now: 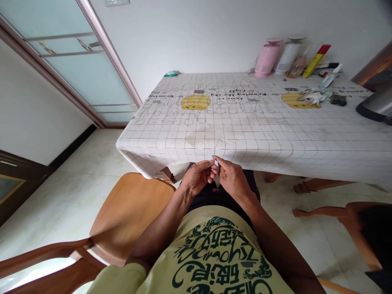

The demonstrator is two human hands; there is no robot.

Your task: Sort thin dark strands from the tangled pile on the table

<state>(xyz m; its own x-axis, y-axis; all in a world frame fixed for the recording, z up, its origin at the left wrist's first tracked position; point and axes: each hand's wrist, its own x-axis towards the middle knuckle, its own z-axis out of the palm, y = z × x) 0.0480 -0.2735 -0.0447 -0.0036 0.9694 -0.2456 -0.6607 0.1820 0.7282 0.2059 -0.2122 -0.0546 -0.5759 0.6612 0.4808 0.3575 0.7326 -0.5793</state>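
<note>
Both hands meet in front of my waist, just at the near edge of the table (183, 141) with its white checked cloth. My left hand (199, 176) is closed, its thumb pressed to the fingers. My right hand (230, 176) has its index finger and thumb brought together right beside the left fingertips. Something thin and pale seems to be between the fingertips, too small to make out. Many faint curved wire-like pieces (190, 118) lie on the cloth around a yellow printed figure (196, 102).
At the back right stand a pink bottle-like container (267, 59), a white one (288, 56) and a yellow-red box (316, 61). A crumpled white item (315, 97) and a metal kettle (378, 104) are at the right. A wooden chair (131, 212) is at my left.
</note>
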